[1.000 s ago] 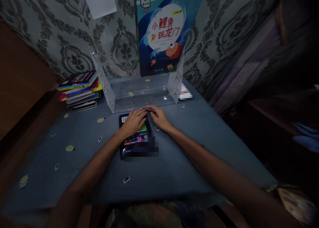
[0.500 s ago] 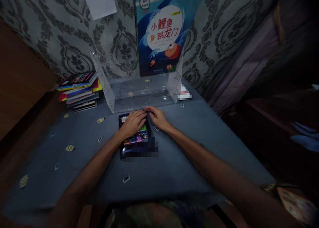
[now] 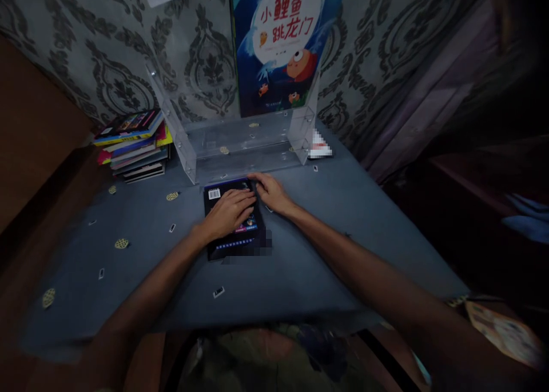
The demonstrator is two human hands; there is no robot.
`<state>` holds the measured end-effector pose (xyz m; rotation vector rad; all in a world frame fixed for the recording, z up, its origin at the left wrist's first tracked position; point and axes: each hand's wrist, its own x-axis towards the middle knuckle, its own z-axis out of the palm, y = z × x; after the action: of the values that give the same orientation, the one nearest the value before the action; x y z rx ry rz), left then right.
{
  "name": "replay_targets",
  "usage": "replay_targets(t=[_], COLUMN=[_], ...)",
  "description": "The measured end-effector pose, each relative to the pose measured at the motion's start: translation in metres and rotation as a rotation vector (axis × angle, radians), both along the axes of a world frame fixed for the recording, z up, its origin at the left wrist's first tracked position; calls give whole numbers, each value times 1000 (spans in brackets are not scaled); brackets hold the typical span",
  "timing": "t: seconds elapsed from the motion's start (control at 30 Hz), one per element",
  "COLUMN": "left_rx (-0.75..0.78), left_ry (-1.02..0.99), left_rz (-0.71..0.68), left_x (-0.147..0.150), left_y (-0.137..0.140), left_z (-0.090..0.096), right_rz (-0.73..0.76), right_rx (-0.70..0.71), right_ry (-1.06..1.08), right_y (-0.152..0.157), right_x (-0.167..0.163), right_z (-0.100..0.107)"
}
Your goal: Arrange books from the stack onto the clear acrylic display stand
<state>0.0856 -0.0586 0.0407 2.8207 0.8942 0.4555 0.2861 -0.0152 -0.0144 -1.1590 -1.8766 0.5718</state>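
A dark book (image 3: 231, 247) with a white barcode label and small coloured pictures lies flat on the blue-grey tablecloth. My left hand (image 3: 231, 209) rests palm down across its middle, fingers stretched and pointing right. At the book's upper right corner is my right hand (image 3: 272, 193), its fingers reaching along the edge and the thumb apart from them. It touches the edge without a visible grip. Just beyond the book stands a clear acrylic rack (image 3: 244, 163), holding a large upright blue picture book (image 3: 277, 83) with orange fish and red characters.
A stack of books (image 3: 137, 146) sits at the left back of the table (image 3: 326, 255). A white item (image 3: 319, 146), partly blurred out, lies right of the rack. Patterned wallpaper (image 3: 206, 55) rises behind. A pale curtain (image 3: 412, 118) hangs to the right.
The view has tilted down a little. My left hand has slid slightly down and right across the book, uncovering more of the barcode area. My right hand stays at the upper right corner.
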Motion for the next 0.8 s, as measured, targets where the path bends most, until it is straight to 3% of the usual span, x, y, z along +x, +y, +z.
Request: replay_targets(t=[0.43,0.8], left_rx=[-95,-76], left_ry=[28,44], left_rz=[-99,-261], left_x=[-9,-11], left_y=[-37,-70], left_z=[9,15], right_rz=[3,-4], right_rx=[11,25], right_ry=[-79,-84], right_y=[-7,-8], right_x=[-3,-4], right_z=[9,8])
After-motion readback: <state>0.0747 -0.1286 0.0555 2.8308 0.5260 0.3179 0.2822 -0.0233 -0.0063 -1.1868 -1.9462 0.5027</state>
